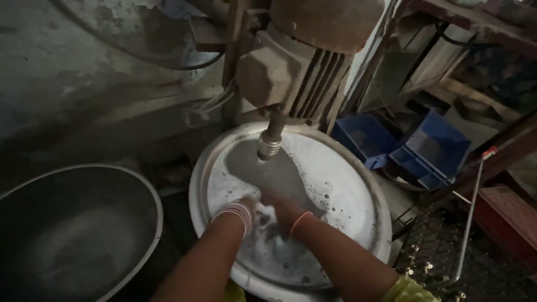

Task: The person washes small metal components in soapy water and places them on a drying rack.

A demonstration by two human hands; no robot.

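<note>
A wide round metal basin [358, 173] holds foamy white liquid. Both of my hands are sunk in the foam near its front. My left hand [253, 208], with several pale bangles on the wrist, and my right hand [279, 210], with one orange bangle, are pressed together on something pale and wet [267, 215]; I cannot tell what it is. A metal shaft [269, 142] hangs from a dusty electric motor [293, 72] down into the basin, just beyond my hands.
A second large metal bowl [84, 235] stands at the lower left. Blue plastic bins [430, 148] lie at the right among wooden frames. A thin metal rod [472, 210] stands at the right. A stained wall rises behind.
</note>
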